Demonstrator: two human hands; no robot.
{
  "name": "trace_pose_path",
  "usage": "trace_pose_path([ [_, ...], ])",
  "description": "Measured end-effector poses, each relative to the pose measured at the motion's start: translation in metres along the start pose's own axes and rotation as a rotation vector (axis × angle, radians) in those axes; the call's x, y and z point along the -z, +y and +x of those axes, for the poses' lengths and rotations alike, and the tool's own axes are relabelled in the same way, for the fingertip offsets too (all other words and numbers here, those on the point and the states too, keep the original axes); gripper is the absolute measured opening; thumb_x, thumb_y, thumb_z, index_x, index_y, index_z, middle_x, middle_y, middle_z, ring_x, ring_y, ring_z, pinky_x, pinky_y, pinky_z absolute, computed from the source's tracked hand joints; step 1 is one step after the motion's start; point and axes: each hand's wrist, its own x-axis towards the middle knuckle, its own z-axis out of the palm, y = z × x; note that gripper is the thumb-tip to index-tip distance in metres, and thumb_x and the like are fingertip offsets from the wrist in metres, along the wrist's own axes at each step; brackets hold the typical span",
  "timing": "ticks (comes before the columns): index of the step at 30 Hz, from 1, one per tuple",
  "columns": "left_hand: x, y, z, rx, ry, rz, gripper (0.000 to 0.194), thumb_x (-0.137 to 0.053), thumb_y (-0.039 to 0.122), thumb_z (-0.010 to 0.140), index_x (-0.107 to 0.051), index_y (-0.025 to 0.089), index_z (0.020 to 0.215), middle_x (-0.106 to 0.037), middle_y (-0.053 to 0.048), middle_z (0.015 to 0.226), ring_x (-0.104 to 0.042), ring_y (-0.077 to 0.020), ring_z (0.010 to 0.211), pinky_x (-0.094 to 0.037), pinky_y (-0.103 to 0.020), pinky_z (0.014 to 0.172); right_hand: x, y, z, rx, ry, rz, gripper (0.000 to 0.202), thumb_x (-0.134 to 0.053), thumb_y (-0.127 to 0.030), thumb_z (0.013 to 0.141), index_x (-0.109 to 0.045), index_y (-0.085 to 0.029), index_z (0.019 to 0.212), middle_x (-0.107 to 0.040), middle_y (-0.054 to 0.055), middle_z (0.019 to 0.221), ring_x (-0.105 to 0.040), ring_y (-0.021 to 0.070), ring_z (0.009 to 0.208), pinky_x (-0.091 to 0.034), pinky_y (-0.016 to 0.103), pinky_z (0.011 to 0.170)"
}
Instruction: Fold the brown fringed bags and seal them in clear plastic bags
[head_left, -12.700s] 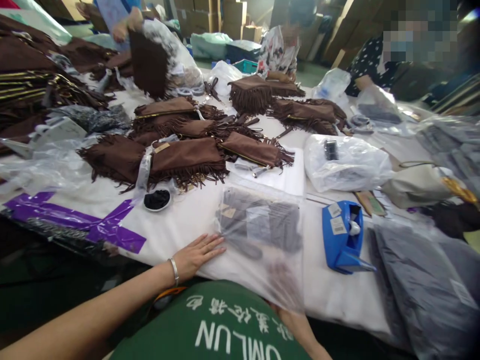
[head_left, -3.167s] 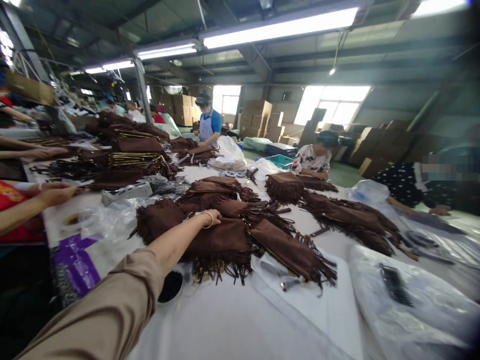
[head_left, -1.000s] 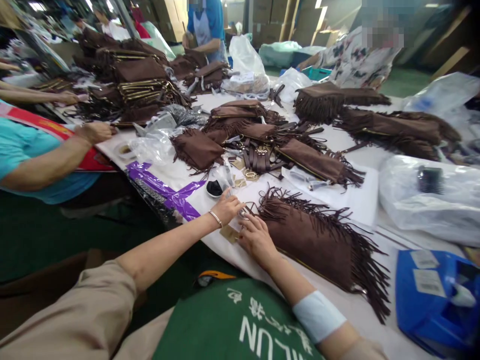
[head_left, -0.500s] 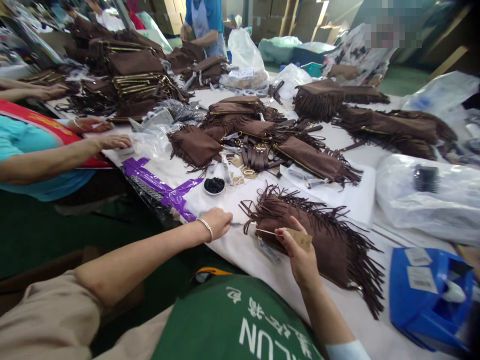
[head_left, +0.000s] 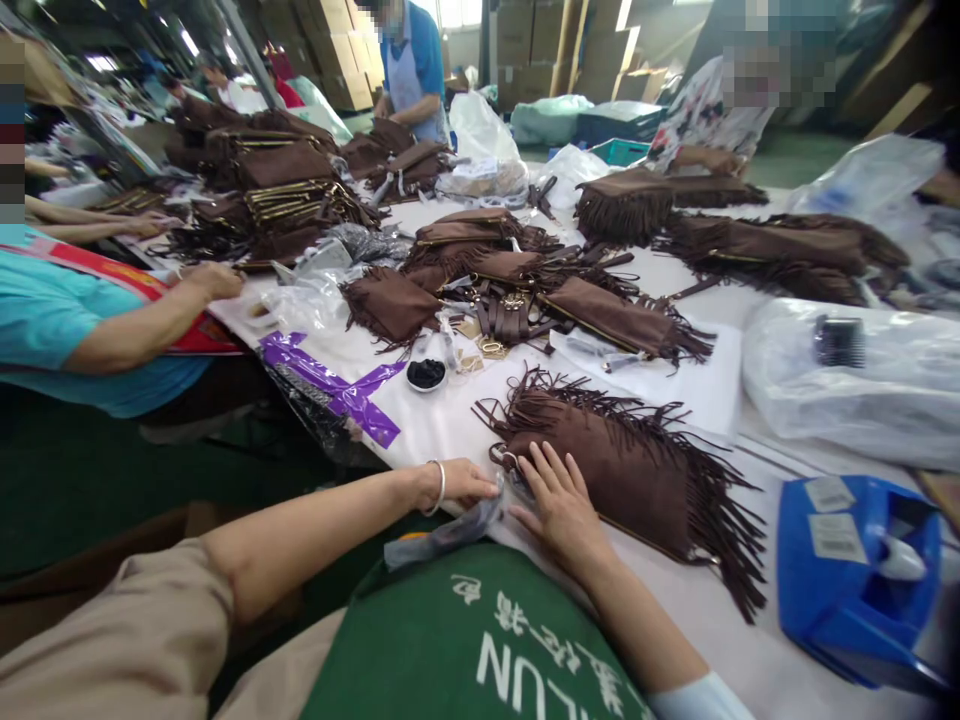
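A brown fringed bag (head_left: 637, 470) lies flat on the white table before me, its fringe spread to the back and right. My right hand (head_left: 566, 515) rests on its left end with fingers spread, palm down, close to a small metal ring. At the table's front edge my left hand (head_left: 471, 482) is closed, pinching a strap in a clear plastic sleeve (head_left: 450, 530). The sleeved strap hangs toward the green apron (head_left: 465, 640). The tag seen earlier is out of sight.
A blue tape dispenser (head_left: 840, 590) stands at the right. Behind the bag are a small bowl of black pieces (head_left: 426, 374), brown straps (head_left: 510, 320) and more fringed bags (head_left: 607, 310). Purple tape (head_left: 330, 385) marks the table's left edge. Co-workers stand at left and back.
My right hand has let go of the tag and string and now lies flat on the bag. My left hand has come nearer, drawing the sleeved strap toward the table edge.
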Motion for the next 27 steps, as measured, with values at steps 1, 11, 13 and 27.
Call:
trace_pose_path([
  [1,-0.006,0.001,0.003,-0.002,0.002,-0.048,0.048,-0.079,0.056,0.055,-0.061,0.012,0.066,-0.054,0.001,0.053,-0.043,-0.0082,0.044,-0.030,-0.020,0.044,-0.004,-0.002,-0.001,-0.014,-0.008,-0.012,0.063,-0.049,-0.051,0.087,-0.038,-0.017,0.139,-0.031,0.014,0.149,-0.021,0.0306,0.139,-0.019,0.057,0.111],
  [11,-0.048,-0.019,0.046,-0.121,0.177,-0.137,0.057,-0.065,0.070,0.063,-0.053,0.015,0.068,-0.048,0.005,0.048,-0.044,-0.0081,0.041,-0.035,-0.021,0.046,0.006,0.007,0.003,-0.078,-0.146,0.040,0.072,-0.057,-0.029,0.075,-0.033,-0.014,0.142,-0.023,0.013,0.152,-0.014,0.0266,0.142,-0.019,0.050,0.113],
  [13,-0.045,-0.013,0.046,-0.099,0.110,-0.051,0.055,-0.063,0.068,0.067,-0.061,0.014,0.077,-0.062,-0.003,0.061,-0.058,-0.0145,0.053,-0.046,-0.027,0.057,0.007,0.008,0.005,-0.096,-0.173,0.024,0.075,-0.052,-0.018,0.071,-0.030,-0.014,0.143,-0.023,0.011,0.152,-0.015,0.0240,0.142,-0.019,0.047,0.113],
  [27,0.013,0.009,0.030,-0.783,0.515,1.136,0.014,-0.058,0.024,0.085,-0.065,0.017,0.095,-0.067,-0.006,0.084,-0.061,-0.0204,0.081,-0.043,-0.033,0.081,0.003,0.008,0.003,-0.037,-0.136,-0.194,0.069,-0.040,-0.005,0.079,-0.026,-0.018,0.145,-0.027,0.006,0.151,-0.022,0.0205,0.140,-0.027,0.041,0.111],
])
